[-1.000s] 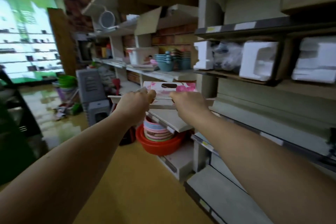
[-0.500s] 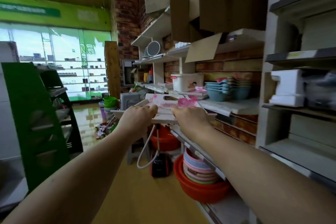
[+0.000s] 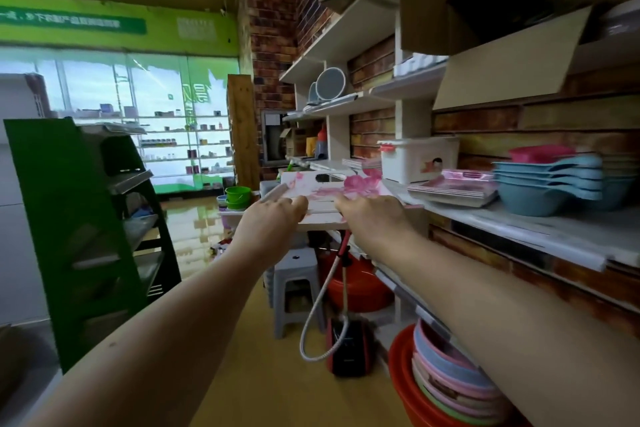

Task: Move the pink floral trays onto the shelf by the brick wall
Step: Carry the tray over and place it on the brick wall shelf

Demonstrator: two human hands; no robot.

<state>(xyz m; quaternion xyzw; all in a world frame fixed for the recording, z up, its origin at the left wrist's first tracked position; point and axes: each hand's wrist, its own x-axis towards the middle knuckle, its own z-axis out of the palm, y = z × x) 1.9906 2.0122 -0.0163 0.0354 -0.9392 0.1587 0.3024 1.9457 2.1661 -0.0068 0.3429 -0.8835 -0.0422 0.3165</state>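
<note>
Both hands, left (image 3: 273, 215) and right (image 3: 372, 211), clamp the near edge of the trays (image 3: 325, 189), which I hold level in the air just short of the shelf (image 3: 519, 225). Carrying nearly done; setting down remains, beside trays already stacked (image 3: 453, 189).

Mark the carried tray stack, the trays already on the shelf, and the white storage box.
carried tray stack (image 3: 329, 185), head view, floral top face
shelved trays (image 3: 453, 189), head view, top tray
white storage box (image 3: 419, 159), head view, front wall
</note>
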